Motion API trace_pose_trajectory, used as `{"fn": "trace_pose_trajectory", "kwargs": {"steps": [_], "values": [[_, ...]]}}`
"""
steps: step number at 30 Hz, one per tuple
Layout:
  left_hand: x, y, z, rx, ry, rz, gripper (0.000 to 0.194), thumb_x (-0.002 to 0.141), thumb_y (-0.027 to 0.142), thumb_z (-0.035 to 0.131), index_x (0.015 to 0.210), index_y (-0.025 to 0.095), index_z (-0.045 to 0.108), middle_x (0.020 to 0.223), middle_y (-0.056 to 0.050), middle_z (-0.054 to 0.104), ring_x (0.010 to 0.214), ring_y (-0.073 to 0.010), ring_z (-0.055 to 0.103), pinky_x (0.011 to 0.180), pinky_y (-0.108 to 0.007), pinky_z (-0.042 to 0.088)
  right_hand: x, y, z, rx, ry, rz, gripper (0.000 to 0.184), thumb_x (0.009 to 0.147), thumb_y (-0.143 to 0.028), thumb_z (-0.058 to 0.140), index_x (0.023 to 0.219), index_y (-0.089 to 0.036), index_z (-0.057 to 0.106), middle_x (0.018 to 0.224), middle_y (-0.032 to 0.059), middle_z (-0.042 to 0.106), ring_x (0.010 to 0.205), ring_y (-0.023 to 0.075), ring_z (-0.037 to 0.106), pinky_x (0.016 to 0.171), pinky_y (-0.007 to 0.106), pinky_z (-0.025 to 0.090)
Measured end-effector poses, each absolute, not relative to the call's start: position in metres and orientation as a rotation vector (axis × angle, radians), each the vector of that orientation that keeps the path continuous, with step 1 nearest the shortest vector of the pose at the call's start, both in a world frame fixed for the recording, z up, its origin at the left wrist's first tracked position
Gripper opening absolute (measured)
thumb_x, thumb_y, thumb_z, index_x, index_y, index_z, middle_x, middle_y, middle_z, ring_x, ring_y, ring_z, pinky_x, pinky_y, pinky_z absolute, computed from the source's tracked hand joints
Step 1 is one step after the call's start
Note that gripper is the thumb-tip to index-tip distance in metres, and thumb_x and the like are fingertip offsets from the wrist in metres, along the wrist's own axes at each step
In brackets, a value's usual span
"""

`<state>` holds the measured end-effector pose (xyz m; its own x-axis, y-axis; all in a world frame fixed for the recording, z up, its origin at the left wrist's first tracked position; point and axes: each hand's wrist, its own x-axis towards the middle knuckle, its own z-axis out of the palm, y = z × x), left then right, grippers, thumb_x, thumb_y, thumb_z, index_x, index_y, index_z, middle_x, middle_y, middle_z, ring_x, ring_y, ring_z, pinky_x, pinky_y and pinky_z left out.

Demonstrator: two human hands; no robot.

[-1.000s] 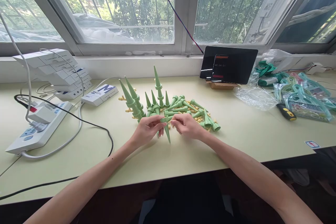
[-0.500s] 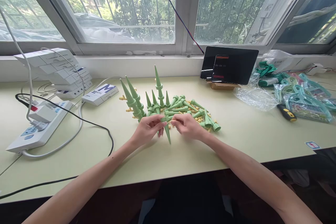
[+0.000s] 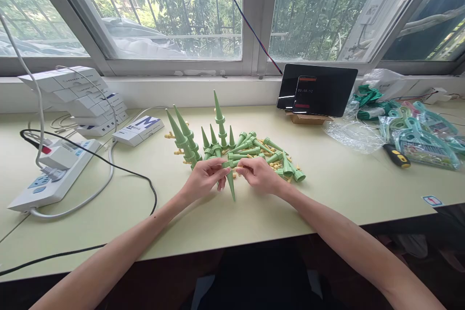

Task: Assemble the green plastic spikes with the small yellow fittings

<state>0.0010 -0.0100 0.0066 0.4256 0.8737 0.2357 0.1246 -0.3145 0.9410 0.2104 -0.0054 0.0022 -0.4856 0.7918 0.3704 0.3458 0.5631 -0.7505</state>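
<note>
In the head view, the left hand (image 3: 205,177) pinches a green plastic watering spike (image 3: 231,186), tip downward, before a pile of similar spikes (image 3: 250,147). The right hand (image 3: 259,175) grips a small yellow valve (image 3: 235,169) at its collar. Clear plastic packets (image 3: 432,147) hold teal-handled tools (image 3: 417,128); white cartons (image 3: 89,101) hide their contents.

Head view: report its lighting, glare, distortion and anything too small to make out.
Head view: bright daylight through the windows; white glare streaks on the black screen. Head view: apparent wide-angle stretch toward the edges, as in the right forearm. Head view: the yellow piece in the right hand, by the green spike, is too small and covered to show its shape.
</note>
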Motion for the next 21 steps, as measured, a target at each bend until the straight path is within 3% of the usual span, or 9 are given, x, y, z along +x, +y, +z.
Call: {"fn": "trace_pose_trajectory", "kwargs": {"steps": [8, 15, 21], "values": [[0.001, -0.011, 0.002, 1.909, 0.915, 1.075, 0.015, 0.089, 0.03, 0.065, 0.093, 0.016, 0.066, 0.054, 0.003, 0.06, 0.044, -0.011, 0.057, 0.049, -0.024, 0.05, 0.211, -0.006, 0.008, -0.93, -2.007, 0.983, 0.03, 0.094, -0.03, 0.05, 0.068, -0.018, 0.052, 0.054, -0.0031, 0.046, 0.053, 0.0106, 0.039, 0.053, 0.024, 0.031], [0.003, -0.014, 0.013, 1.716, 0.876, 0.965, 0.018, 0.091, 0.033, 0.063, 0.094, 0.015, 0.061, 0.047, 0.006, 0.054, 0.035, -0.0097, 0.05, 0.043, -0.024, 0.045, 0.21, -0.006, 0.004, -0.887, -2.084, 0.798, 0.028, 0.095, -0.028, 0.05, 0.068, -0.018, 0.051, 0.056, -0.0047, 0.041, 0.052, 0.0098, 0.033, 0.055, 0.025, 0.03], [0.004, -0.013, 0.01, 1.723, 0.862, 1.006, 0.018, 0.09, 0.032, 0.065, 0.094, 0.015, 0.062, 0.048, 0.005, 0.055, 0.038, -0.0107, 0.054, 0.044, -0.024, 0.046, 0.21, -0.005, 0.004, -0.9, -2.067, 0.817, 0.028, 0.095, -0.028, 0.05, 0.069, -0.018, 0.052, 0.055, -0.0047, 0.041, 0.051, 0.0099, 0.033, 0.054, 0.025, 0.029]]}}
